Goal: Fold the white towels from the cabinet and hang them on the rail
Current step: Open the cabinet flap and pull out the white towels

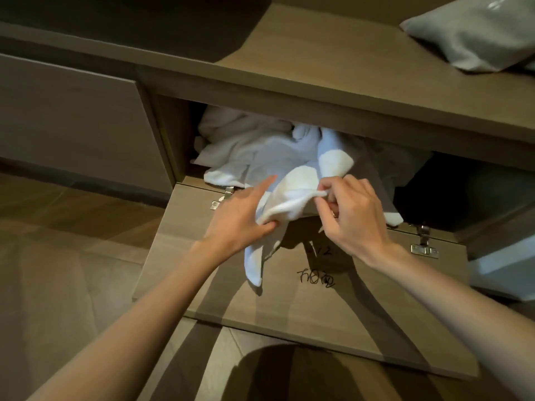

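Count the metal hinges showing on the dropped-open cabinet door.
2. One hinge sits near the door's left end, beside the left hand; the other hinge near its right end, past the right hand. The towel could hide another between them.

Both arms bare, stretched forward and converging. Left forearm runs up from the lower left; wrist straight, back of the hand toward the camera. Left hand (240, 215): index finger straight, pointing forward; thumb curled in, pinching a fold of the white towel (292, 192) against the other fingers, which are hidden behind the cloth. Right forearm comes in from the lower right, wrist bent slightly inward. Right hand (357, 211): back up, fingers curled, thumb and forefinger nipping the towel's edge. Hands near each other, not touching, cloth spanning the gap between them.
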### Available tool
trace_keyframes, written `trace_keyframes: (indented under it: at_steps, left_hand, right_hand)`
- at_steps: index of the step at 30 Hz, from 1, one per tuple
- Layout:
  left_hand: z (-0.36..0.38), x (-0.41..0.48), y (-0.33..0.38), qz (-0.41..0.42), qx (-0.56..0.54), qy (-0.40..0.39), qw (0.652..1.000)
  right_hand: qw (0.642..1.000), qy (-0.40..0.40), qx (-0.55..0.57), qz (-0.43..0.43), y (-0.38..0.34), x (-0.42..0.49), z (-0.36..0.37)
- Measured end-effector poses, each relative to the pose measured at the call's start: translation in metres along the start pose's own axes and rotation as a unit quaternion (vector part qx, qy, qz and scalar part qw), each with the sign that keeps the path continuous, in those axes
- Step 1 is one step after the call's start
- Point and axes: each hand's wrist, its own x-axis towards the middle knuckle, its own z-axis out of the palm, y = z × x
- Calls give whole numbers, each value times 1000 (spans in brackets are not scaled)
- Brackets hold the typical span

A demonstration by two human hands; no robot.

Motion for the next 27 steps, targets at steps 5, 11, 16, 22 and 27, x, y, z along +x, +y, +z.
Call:
trace_keyframes:
  at_steps: [5,11,16,22,27]
  left_hand:
    - [-10,-12,21,17,-230,54,971]
    - [-53,-21,18,61,-187,171,965]
    - [-83,-27,30,94,-164,229,955]
    - [-87,-24,13,26,-72,179,981]
    - [-87,-15,13,-23,-60,88,994]
  right_hand:
    - [996,21,12,-82,1,-9,-16]
    - [994,-71,-57,60,12,6,-7]
    - [988,-24,-42,143,25,29,-9]
    - [995,75,-8,60,14,26,-50]
    - [995,93,11,27,0,26,-80]
